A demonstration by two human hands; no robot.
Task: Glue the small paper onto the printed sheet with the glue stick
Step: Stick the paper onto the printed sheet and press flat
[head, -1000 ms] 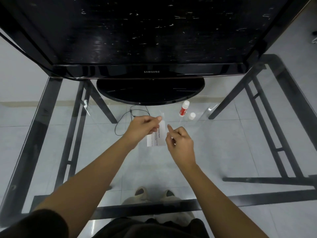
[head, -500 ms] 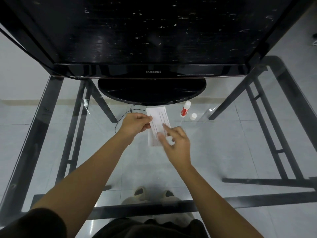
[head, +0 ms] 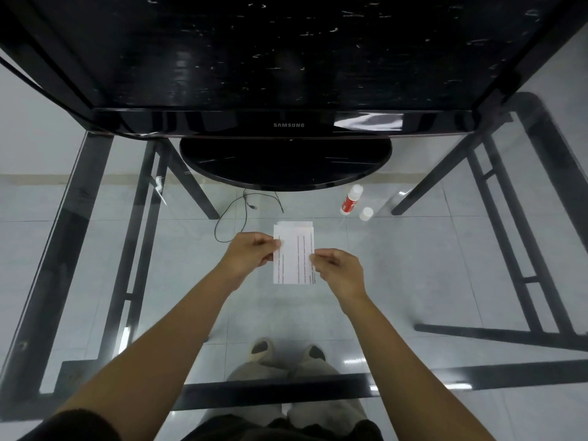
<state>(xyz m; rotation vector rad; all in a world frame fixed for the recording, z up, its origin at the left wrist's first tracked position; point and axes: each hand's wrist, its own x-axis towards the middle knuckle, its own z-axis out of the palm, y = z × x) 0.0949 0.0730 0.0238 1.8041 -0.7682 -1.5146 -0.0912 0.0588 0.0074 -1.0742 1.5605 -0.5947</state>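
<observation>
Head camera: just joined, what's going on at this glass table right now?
A person holds the printed sheet over the glass table, the left hand pinching its left edge, the right hand its right edge. Another paper's edge shows behind its top. The glue stick lies uncapped near the monitor base, its cap beside it.

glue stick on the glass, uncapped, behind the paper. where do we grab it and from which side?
Grip the glue stick around its red-labelled middle, coming from above and the right, probably with the right hand, once it lets go of the printed sheet. The tube looks to stand tilted, white tip away, so its sides are free. Its loose cap sits just right of it: avoid knocking it.
</observation>
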